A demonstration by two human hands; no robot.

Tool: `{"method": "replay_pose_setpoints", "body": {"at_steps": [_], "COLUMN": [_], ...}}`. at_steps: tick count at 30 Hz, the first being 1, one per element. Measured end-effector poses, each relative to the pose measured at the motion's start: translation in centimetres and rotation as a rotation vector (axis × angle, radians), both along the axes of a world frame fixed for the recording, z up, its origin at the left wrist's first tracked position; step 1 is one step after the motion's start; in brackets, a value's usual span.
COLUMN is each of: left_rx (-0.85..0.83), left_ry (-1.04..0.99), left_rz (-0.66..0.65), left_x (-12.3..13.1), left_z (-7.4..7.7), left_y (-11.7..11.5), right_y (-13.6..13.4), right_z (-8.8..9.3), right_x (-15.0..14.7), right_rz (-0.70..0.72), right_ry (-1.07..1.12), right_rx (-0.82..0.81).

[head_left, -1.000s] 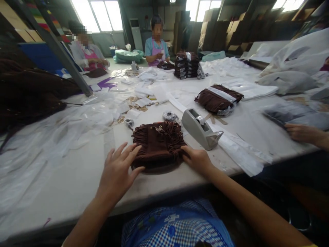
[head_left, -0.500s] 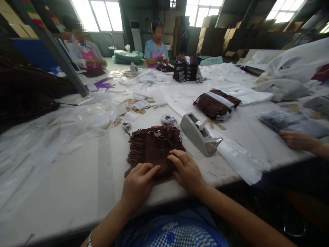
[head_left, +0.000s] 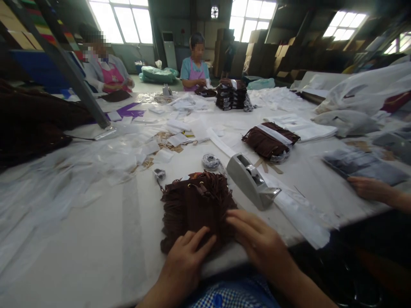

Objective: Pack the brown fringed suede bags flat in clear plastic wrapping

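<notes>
A brown fringed suede bag (head_left: pixel 195 203) lies flat near the front edge of the white table (head_left: pixel 105 239). My left hand (head_left: pixel 186 261) rests on its near edge with the fingers stretched out flat. My right hand (head_left: pixel 257 244) lies on the bag's near right corner, fingers extended and pressing on the fringe. Neither hand grips anything. A grey tape dispenser (head_left: pixel 252 179) stands just right of the bag.
A roll of tape (head_left: pixel 210 161) and a small clip (head_left: pixel 159 173) lie behind the bag. Clear plastic bags (head_left: pixel 80 171) cover the left. Banded brown bags (head_left: pixel 268 141) and a stack (head_left: pixel 231 94) sit farther back. Another person's hand (head_left: pixel 369 188) rests at right; two people work at the far end.
Both hands have slid back toward me along the bag, from its sides to its near edge. The bag now lies closer to the table's front edge.
</notes>
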State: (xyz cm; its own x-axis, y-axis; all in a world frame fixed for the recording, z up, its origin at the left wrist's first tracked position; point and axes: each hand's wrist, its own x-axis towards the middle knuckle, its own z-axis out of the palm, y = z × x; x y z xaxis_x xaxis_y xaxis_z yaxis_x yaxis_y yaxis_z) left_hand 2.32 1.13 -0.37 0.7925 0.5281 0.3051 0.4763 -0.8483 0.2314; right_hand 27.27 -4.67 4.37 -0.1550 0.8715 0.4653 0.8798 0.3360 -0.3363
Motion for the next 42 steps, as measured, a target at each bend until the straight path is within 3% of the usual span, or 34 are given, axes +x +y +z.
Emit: {"method": "replay_pose_setpoints", "body": {"at_steps": [2,4,8,12,14,17,19,21,23,26,29,32,34,36,39,42], "left_rx": [-0.065,-0.156,-0.267,-0.177,-0.160,-0.167,-0.181,-0.200,-0.212,-0.200,-0.212,-0.399,-0.613,-0.743,-0.623,-0.569], "left_ry": [-0.028,-0.075,-0.133,-0.110,-0.122,-0.175,-0.195,-0.193,-0.174,-0.133,-0.109,-0.105,-0.129,-0.162,-0.155,-0.117], "left_rz": [-0.059,-0.113,-0.120,-0.095,-0.082,-0.029,0.000,0.007,0.004,-0.008,-0.016,-0.034,0.036,0.199,0.419,0.477], "left_x": [-0.3,-0.8,-1.2,-0.6,-0.5,-0.5,-0.4,-0.2,-0.1,-0.4,-1.4,-2.2,-2.0,-1.0,1.4,3.8], "left_z": [0.2,0.6,0.9,-0.2,-1.0,-2.2,-2.5,-2.6,-2.4,-2.2,-1.8,0.0,1.9,3.8,5.3,4.8], "left_y": [-0.3,-0.2,0.8,1.1,0.9,0.5,0.3,0.4,0.5,0.3,-0.1,-0.2,0.3,1.4,3.7,5.9], "right_y": [1.3,2.2,3.3,5.4,5.9,4.9,3.4,2.3,2.3,4.0,5.4,4.7,3.6,2.8,2.2,2.3], "right_z": [-0.6,-1.7,-2.5,-1.6,-1.1,0.1,1.2,2.2,2.4,0.9,-1.4,-2.8,-3.2,-3.5,-3.8,-3.6], "right_x": [-2.1,-3.0,-3.1,-3.5,-2.4,1.0,2.7,2.4,0.4,-2.9,-3.9,-3.6,-3.7,-4.2,-4.7,-4.4], "right_rz": [0.285,0.365,0.278,0.253,0.074,-0.432,-0.582,-0.505,-0.247,0.098,0.127,0.123,0.110,0.083,0.045,0.067], "right_ry": [0.035,0.100,0.125,-0.129,-0.214,-0.285,-0.327,-0.278,-0.162,-0.072,-0.098,-0.116,-0.104,-0.074,-0.013,0.047], "right_rx": [-0.084,-0.169,-0.233,-0.230,-0.260,-0.282,-0.285,-0.211,-0.128,-0.117,-0.167,-0.174,-0.131,-0.086,-0.047,-0.049]}}
